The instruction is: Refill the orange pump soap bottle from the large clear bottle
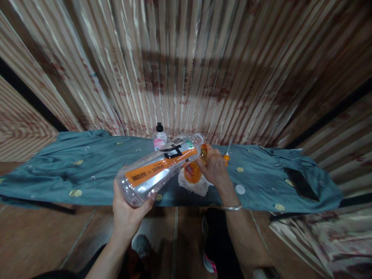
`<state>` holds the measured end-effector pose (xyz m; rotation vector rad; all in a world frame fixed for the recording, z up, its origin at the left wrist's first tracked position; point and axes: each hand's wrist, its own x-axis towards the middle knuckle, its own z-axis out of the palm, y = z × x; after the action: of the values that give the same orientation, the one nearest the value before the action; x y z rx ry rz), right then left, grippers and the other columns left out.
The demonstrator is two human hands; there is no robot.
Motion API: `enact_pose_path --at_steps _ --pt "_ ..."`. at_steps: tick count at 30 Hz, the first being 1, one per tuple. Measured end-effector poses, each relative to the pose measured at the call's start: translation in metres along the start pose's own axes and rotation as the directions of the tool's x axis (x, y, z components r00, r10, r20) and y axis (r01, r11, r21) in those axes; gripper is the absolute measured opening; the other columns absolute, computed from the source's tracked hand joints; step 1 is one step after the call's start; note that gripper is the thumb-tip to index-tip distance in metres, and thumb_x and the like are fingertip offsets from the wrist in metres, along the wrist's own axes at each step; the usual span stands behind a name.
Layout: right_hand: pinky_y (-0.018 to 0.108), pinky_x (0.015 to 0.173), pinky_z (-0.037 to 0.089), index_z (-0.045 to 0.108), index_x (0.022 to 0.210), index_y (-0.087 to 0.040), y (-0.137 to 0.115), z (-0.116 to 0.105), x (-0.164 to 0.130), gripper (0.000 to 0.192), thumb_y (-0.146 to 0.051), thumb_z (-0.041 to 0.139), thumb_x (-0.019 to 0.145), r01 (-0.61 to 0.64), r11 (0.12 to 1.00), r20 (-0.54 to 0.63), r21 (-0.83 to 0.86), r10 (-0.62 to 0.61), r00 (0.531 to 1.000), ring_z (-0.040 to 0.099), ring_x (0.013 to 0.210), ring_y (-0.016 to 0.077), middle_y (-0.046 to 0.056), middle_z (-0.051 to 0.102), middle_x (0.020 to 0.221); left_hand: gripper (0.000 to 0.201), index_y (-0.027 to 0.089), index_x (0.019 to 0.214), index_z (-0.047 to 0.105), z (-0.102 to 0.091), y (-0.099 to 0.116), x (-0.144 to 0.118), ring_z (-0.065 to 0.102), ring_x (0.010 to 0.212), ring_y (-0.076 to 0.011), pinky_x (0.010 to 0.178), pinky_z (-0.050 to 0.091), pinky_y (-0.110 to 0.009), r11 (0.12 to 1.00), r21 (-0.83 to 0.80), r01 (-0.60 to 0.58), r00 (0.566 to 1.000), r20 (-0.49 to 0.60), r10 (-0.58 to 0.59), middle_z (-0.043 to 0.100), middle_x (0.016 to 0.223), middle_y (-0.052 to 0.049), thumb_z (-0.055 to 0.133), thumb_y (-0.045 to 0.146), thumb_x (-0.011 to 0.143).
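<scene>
My left hand (130, 209) is closed around the lower end of a large clear plastic bottle (162, 166) with an orange and silver label. The bottle is tilted, its uncapped-looking mouth up at the right, close to an orange see-through bottle (193, 173). Around the upper part of that orange bottle my right hand (216, 166) is closed, a bangle on its wrist. Under the orange bottle lies a crumpled white tissue (193, 188). Whether liquid passes between the two bottles cannot be made out.
Behind the large bottle stands a small clear bottle (159, 140) with a black top. An orange pump top with a thin tube (226, 157), a white round lid (240, 189) and a dark phone (301, 184) lie to the right on the teal cloth (95, 166). A striped curtain hangs behind.
</scene>
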<state>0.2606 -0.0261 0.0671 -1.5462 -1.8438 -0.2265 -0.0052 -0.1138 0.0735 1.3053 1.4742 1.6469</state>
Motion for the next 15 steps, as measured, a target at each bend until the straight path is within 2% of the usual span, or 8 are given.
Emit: enact_pose_path --at_steps 3,5,9,15 --pt "0.050 0.091 0.055 0.062 0.127 -0.010 0.0000 0.0000 0.0004 0.051 -0.053 0.050 0.104 -0.016 1.000 0.009 -0.010 0.016 1.000 0.066 0.096 0.0342 0.019 0.074 0.101 0.087 0.018 0.119 0.053 0.0058 0.0078 -0.0012 0.073 0.112 -0.0413 0.105 0.055 -0.059 0.999 -0.016 0.039 0.998 -0.056 -0.040 0.070 0.113 -0.015 0.092 0.046 0.046" --pt "0.049 0.093 0.054 0.062 0.128 -0.008 -0.0005 -0.0001 0.0007 0.051 -0.051 0.052 0.103 -0.028 0.999 0.020 -0.021 0.028 0.999 0.067 0.098 0.0340 0.020 0.074 0.104 0.087 0.017 0.119 0.054 0.0081 0.0109 -0.0012 0.073 0.111 -0.0415 0.104 0.055 -0.060 0.999 -0.005 0.050 0.997 -0.057 -0.050 0.071 0.114 -0.017 0.092 0.046 0.045" --pt "0.047 0.094 0.054 0.061 0.129 -0.007 -0.0016 -0.0005 0.0015 0.049 -0.048 0.055 0.102 -0.016 0.999 0.023 -0.035 0.017 1.000 0.068 0.099 0.0335 0.021 0.074 0.110 0.083 0.015 0.117 0.057 0.0103 0.0125 0.0002 0.073 0.107 -0.0396 0.099 0.058 -0.056 1.000 0.007 0.019 0.998 -0.052 -0.019 0.072 0.115 -0.019 0.090 0.047 0.048" --pt "0.045 0.092 0.054 0.062 0.125 -0.010 -0.0007 -0.0001 0.0019 0.042 -0.044 0.056 0.102 0.002 0.999 0.012 -0.052 -0.001 1.000 0.069 0.096 0.0333 0.019 0.076 0.106 0.080 0.015 0.116 0.058 0.0116 0.0103 0.0012 0.073 0.104 -0.0374 0.096 0.058 -0.054 1.000 0.019 0.003 0.998 -0.060 -0.002 0.073 0.111 -0.016 0.088 0.049 0.049"
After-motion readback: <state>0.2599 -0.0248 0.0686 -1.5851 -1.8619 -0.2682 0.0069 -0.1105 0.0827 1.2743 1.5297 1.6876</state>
